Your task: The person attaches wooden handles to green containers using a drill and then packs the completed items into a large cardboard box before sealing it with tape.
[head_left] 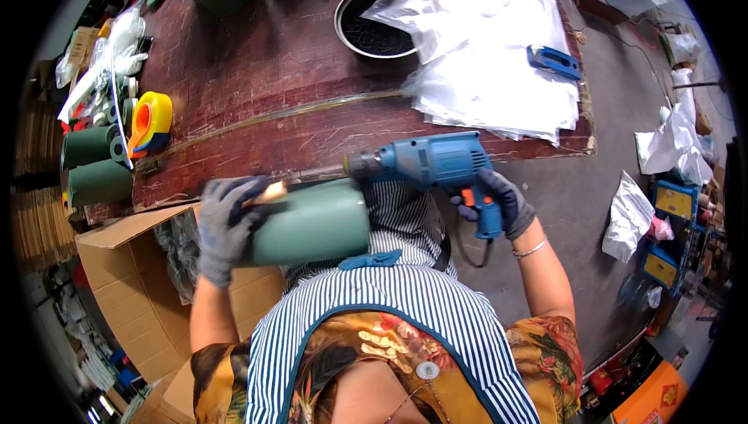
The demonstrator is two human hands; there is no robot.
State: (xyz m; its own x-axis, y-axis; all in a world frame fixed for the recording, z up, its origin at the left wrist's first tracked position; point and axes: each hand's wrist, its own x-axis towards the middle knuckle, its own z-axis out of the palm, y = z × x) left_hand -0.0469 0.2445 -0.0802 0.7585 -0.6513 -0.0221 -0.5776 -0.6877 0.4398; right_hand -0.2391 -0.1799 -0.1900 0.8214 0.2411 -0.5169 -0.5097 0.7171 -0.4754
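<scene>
A green cylinder (315,225) lies sideways in front of my striped apron, at the table's near edge. My gloved left hand (226,225) is wrapped round its left end. A short pale piece, like wood, (271,192) shows beside those fingers; I cannot tell whether it is held too. In my gloved right hand (506,204) is a blue power drill (436,160), gripped by its handle near the orange trigger. The drill points left, and its long bit (315,172) runs along the cylinder's far side. Whether the bit touches the cylinder is unclear.
On the dark red table (257,73) are a metal bowl (338,26) of thin black pieces, stacked clear plastic bags (499,58), a blue tool (553,62), a yellow tape dispenser (158,112) and green rolls (100,182). An open cardboard box (128,299) stands at the left.
</scene>
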